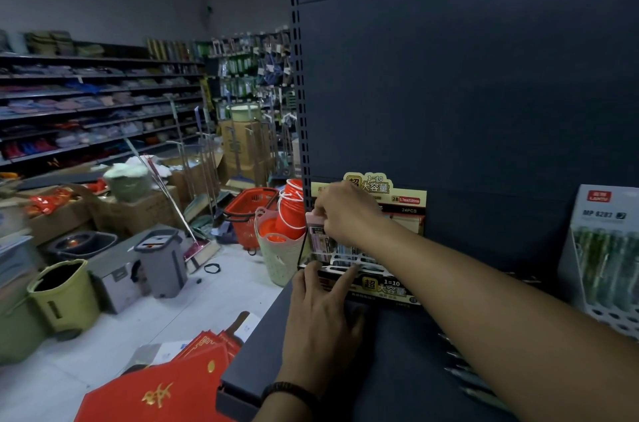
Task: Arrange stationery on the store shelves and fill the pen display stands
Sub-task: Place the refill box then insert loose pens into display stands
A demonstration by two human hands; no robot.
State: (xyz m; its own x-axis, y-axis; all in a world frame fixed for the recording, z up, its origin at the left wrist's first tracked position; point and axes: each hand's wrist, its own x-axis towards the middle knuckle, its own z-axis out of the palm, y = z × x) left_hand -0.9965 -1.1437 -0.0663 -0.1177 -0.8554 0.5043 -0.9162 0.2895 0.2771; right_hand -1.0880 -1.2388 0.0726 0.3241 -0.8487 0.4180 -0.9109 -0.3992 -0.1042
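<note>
At the left end of the shelf, a pink box is pinched by the right hand at the display stand.
Stand front is touched by straight fingers of the left hand, palm laid on the shelf.

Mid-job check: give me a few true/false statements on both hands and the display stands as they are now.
1. The right hand pinches a pink box at the left end of the display stand. True.
2. The left hand hangs away from that stand. False: its fingers rest on the stand's front edge.
3. A second stand of green pens sits further right on the shelf. True.
4. The red basket is on the shelf. False: it stands on the floor.
</note>
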